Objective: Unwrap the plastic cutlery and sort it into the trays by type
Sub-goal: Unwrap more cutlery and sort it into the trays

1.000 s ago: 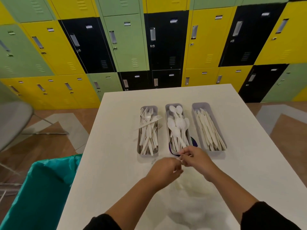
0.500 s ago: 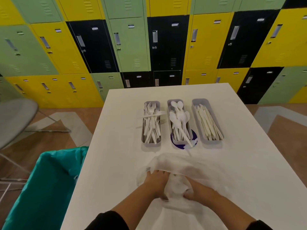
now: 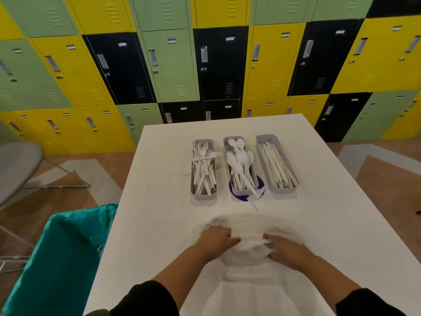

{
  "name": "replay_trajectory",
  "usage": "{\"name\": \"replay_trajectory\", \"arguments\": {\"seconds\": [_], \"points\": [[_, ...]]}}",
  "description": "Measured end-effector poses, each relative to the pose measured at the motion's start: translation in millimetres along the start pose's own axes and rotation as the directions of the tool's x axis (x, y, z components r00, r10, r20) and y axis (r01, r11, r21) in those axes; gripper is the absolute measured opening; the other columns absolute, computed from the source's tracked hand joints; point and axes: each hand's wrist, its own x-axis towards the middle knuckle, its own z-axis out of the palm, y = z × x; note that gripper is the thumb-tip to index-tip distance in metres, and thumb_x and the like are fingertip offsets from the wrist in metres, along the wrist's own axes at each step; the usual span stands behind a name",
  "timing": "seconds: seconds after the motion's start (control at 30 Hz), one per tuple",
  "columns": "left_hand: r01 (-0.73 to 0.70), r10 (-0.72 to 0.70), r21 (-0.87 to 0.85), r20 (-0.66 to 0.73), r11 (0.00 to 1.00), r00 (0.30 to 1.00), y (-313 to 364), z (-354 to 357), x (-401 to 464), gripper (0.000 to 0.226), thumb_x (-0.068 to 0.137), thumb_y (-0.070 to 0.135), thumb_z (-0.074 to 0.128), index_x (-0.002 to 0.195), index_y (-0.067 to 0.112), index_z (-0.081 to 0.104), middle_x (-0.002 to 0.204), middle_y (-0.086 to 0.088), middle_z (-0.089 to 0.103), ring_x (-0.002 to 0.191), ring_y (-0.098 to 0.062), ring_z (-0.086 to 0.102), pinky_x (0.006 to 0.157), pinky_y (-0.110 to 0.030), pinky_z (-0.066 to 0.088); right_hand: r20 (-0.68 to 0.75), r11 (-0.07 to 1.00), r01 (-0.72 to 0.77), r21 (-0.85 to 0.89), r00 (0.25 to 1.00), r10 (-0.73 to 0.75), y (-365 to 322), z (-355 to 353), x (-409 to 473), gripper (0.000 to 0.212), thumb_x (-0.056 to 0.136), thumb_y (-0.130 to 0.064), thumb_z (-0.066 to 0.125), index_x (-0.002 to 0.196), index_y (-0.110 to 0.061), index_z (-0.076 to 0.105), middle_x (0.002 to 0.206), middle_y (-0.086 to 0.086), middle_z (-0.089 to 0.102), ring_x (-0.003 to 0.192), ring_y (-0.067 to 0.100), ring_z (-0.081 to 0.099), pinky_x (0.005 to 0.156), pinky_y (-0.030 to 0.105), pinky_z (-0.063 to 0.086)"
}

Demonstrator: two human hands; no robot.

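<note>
Both hands dig into a soft clear plastic bag on the white table. The left hand has its fingers curled into the plastic. The right hand pinches a fold of it between thumb and fingers. Past the fingertips, well apart, sit three trays: forks, spoons, knives. One spoon handle sticks out toward the fingers. If the bag is pulled up fast, it could catch that handle and tip the spoons out.
</note>
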Motion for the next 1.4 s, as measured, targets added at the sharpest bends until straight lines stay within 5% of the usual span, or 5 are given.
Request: {"name": "replay_trajectory", "arguments": {"seconds": [0.43,0.6,0.77,0.9,1.4], "points": [[-0.123,0.117,0.048,0.113,0.991,0.987,-8.7,1.5,5.2,0.029,0.077,0.025,0.074,0.092,0.001,0.067,0.103,-0.012,0.059,0.089,-0.019,0.046,0.076,-0.023,0.033,-0.025,0.99,0.133,-0.048,0.991,-0.134,-19.9,13.5,15.1,0.021,0.088,-0.004,0.048,0.098,-0.017,0.034,0.086,-0.013,0.035,0.096,0.014,0.043,0.06,0.016,0.028],[-0.122,0.113,0.05,0.156,0.991,0.981,-14.6,-2.8,1.0,0.022,0.075,0.012,0.072,0.086,-0.006,0.065,0.101,-0.017,0.062,0.084,-0.022,0.049,0.07,-0.025,0.038,0.046,0.994,0.105,0.02,0.993,-0.106,-15.0,-2.1,9.8,0.045,0.094,-0.014,0.048,0.137,-0.012,0.037,0.132,0.004,0.05,0.123,0.022,0.048,0.089,0.019,0.037],[-0.19,0.188,-0.003,0.138,0.982,0.972,-23.4,-1.4,0.9,0.074,0.07,0.011,0.075,0.136,0.017,0.044,0.122,-0.011,0.061,0.106,-0.027,0.056,0.091,-0.027,0.041,0.095,0.975,0.187,0.123,0.975,-0.199,-15.8,-26.1,3.4,0.035,0.081,-0.044,0.066,0.097,-0.014,0.058,0.091,-0.004,0.06,0.079,0.009,0.054,0.067,0.021,0.037],[-0.208,0.209,-0.057,0.016,0.976,0.978,-21.0,-1.9,2.9,0.037,0.072,0.037,0.074,0.089,0.018,0.047,0.11,0.008,0.056,0.091,-0.022,0.053,0.078,-0.031,0.041,0.02,0.919,0.156,0.363,0.984,-0.174,-13.4,-39.1,-0.2,0.014,0.089,-0.04,0.058,0.102,-0.037,0.058,0.1,-0.018,0.062,0.091,-0.005,0.057,0.072,0.01,0.043],[-0.248,0.09,-0.602,-0.281,0.759,0.956,11.3,-18.1,5.4,0.02,0.077,0.008,0.069,0.077,0.026,0.061,0.075,0.007,0.049,0.069,-0.005,0.044,0.063,-0.014,0.036,0.002,0.922,0.172,0.345,0.983,-0.184,-16.2,-18.5,10.5,0.014,0.093,-0.028,0.054,0.106,-0.031,0.056,0.115,-0.003,0.06,0.103,0.014,0.055,0.079,0.011,0.04]]}}
